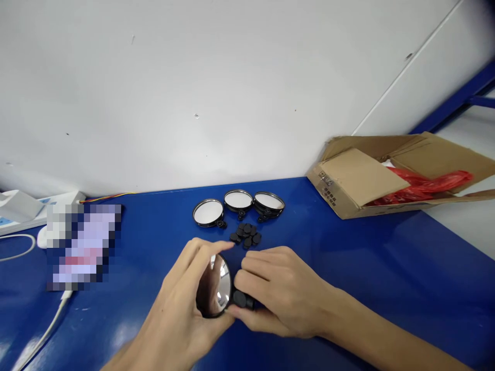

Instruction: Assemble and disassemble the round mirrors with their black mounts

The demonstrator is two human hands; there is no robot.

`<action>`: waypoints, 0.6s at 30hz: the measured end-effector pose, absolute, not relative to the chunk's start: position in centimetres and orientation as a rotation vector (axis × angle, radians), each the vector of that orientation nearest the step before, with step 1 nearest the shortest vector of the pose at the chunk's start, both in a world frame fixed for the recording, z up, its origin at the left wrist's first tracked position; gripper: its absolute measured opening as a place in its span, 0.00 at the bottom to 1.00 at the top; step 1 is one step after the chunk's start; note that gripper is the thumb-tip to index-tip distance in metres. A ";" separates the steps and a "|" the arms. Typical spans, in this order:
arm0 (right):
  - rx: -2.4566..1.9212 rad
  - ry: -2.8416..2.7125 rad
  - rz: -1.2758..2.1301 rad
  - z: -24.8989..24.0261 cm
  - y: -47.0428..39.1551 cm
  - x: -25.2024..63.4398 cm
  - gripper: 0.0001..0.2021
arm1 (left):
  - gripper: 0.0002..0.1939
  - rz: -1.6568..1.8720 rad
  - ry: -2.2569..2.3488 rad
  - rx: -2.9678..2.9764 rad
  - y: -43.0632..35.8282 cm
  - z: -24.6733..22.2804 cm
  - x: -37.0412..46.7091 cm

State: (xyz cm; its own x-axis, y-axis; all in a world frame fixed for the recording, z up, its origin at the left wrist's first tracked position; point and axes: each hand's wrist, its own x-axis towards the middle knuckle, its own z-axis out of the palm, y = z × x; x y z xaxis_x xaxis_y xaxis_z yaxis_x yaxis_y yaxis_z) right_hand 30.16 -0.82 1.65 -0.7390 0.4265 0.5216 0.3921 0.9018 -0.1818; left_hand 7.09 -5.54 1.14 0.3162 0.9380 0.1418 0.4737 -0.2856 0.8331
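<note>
A round black-rimmed mirror (215, 285) is held above the blue table, its glass showing reflections. My left hand (189, 304) is wrapped round its left side, thumb below and fingers above. At the mirror's right edge, my right hand (276, 291) is closed on the black mount (240, 299), thumb underneath and fingers curled over it. Just beyond the hands lies a small heap of black caps (246, 233). Behind the heap, three round mirrors rest in a row: a left one (208, 212), a middle one (238, 200) and a right one (268, 202).
An open cardboard box (348, 180) with red plastic (425, 183) inside stands at the right back. A blurred phone (87, 245) with a white cable (48, 330) lies at the left, near a white power strip (58, 203). The white wall (232, 93) borders the blue table (154, 221).
</note>
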 end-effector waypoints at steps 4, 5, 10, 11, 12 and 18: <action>-0.560 -2.456 0.047 1.8 -1.3 29.9 0.27 | 0.32 0.894 1.171 1.979 -5.5 1.1 6.9; -0.554 -2.474 0.089 2.1 -1.4 29.9 0.27 | 0.31 0.894 1.153 1.993 -5.4 1.3 6.9; -0.435 -2.525 0.801 4.2 -1.1 30.8 0.18 | 0.19 0.727 1.069 1.981 -5.0 2.3 7.0; -0.411 -2.499 0.983 4.6 -0.9 30.9 0.13 | 0.18 0.707 1.047 1.968 -5.0 2.4 7.0; -0.398 -2.470 1.143 4.9 -0.8 31.0 0.09 | 0.17 0.696 1.024 1.955 -5.0 2.5 7.0; -0.341 -2.128 1.755 5.1 -0.6 31.1 0.18 | 0.10 0.482 0.931 1.923 -4.8 3.6 6.4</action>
State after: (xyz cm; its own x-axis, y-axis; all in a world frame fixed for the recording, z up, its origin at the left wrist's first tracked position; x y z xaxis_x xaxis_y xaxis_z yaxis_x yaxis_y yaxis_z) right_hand 31.11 -0.64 5.14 -0.9058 0.4060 0.1215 -0.0421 0.1992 -0.9791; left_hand 6.45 -4.82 3.61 0.6379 0.7690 -0.0410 0.4110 -0.2948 0.8627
